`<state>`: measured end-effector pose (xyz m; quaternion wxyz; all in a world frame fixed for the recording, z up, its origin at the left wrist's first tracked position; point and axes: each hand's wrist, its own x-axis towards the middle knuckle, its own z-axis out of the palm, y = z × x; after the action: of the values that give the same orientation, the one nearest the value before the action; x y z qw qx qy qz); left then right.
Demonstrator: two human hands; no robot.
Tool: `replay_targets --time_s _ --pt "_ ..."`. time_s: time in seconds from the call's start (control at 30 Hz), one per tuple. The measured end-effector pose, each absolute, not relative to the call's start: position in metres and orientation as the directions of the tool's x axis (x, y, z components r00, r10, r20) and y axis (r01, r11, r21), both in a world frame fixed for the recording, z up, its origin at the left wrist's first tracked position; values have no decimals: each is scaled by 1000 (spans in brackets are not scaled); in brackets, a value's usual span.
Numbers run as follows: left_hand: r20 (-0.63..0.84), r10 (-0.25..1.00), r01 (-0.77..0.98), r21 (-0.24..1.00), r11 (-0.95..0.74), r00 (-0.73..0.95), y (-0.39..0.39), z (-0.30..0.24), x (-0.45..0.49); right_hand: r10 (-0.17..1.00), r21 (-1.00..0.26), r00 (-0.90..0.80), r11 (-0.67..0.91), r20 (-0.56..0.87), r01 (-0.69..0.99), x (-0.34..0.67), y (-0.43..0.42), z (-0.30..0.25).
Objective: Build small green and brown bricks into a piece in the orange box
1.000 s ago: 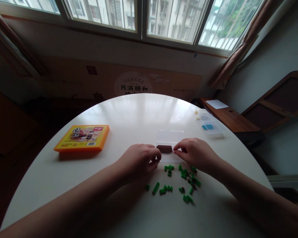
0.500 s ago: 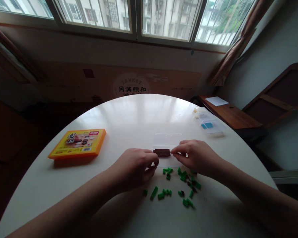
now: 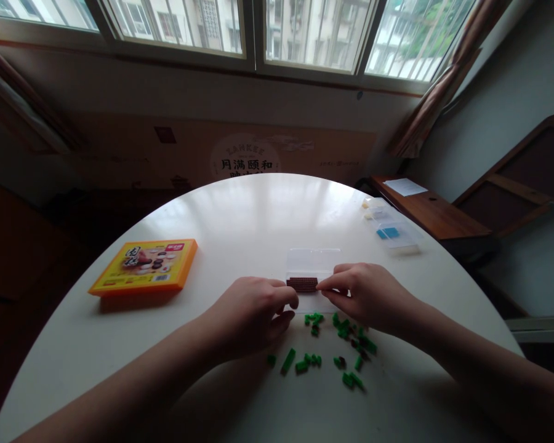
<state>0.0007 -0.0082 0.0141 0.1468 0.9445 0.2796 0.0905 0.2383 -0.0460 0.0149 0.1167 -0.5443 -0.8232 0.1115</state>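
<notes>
A small brown studded brick plate (image 3: 302, 284) is held between my two hands just above the round white table (image 3: 240, 221). My left hand (image 3: 249, 314) pinches its left end with curled fingers. My right hand (image 3: 364, 292) pinches its right end with thumb and forefinger. Behind the plate lies a clear plastic tray (image 3: 311, 261). Several small green bricks (image 3: 332, 344) are scattered on the table in front of my hands.
An orange box (image 3: 145, 266) with a printed lid lies at the left. Clear compartment boxes (image 3: 390, 231) with blue and yellow pieces sit at the right rim. A brown wooden bench (image 3: 431, 212) with a sheet of paper stands beyond the table's right edge.
Both hands stay pinched on the brown plate with only a slight shift; the camera view has tilted a little. Nothing was picked up or let go.
</notes>
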Motion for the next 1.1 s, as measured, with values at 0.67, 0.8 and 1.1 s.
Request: replay_targets --time_s 0.67,0.8,1.1 --pt "78 553 501 332 -799 830 -8 13 1 929 -331 -361 368 85 869 242 -45 16" --pt "91 549 494 334 -803 831 -8 12 1 929 -311 -366 365 58 878 243 -47 21" --pt "88 555 499 340 -797 827 -8 12 0 921 -287 -389 378 21 880 239 -46 18"
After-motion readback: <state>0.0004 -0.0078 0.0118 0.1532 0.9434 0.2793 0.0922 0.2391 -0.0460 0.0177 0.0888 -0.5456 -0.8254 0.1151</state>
